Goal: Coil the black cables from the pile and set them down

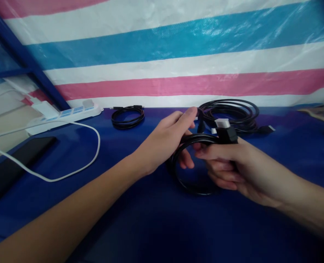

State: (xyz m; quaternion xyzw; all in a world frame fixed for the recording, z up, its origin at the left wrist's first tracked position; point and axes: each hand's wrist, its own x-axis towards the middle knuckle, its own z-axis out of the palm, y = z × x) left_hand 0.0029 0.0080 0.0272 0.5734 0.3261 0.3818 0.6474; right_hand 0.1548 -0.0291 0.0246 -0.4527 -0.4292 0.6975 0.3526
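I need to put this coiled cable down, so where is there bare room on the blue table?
Bare blue cloth lies between the white cord and the left hand, and along the near edge below both arms. It is crowded behind the held cable coil: a large black coil and a small coil.

1. A desk under a blue cloth carries everything.
2. A white power strip lies at its far left edge, and its white cord loops forward.
3. A small coil of black cable sits near the back.
4. A larger black coil lies further right (plug ends showing).
5. A dark flat slab rests at left.
6. A striped tarp hangs behind.
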